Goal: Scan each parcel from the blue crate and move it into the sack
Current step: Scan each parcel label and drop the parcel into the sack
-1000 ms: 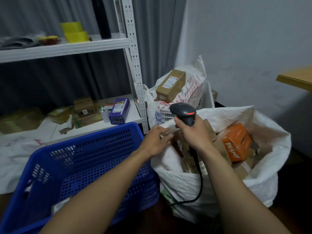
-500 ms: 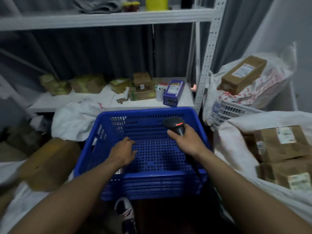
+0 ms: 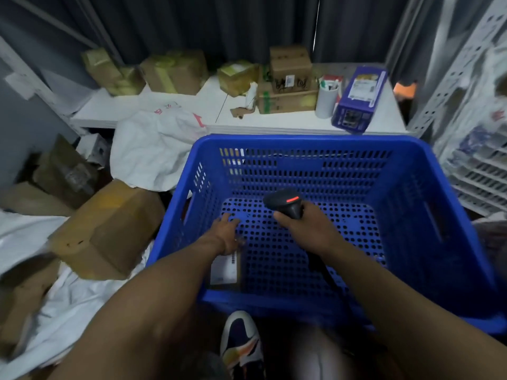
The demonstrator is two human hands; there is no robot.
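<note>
Blue crate [image 3: 301, 139] now fills mid-frame where the sack did a second ago; the sack is out of view. The left hand [image 3: 226, 233] has dropped inside, fingers loosely spread and empty, over the one visible parcel [image 3: 225, 270] at the crate's lower left. The right hand [image 3: 310, 229] grips the scanner [image 3: 284, 202]. Another pick-and-scan looks due.
</note>
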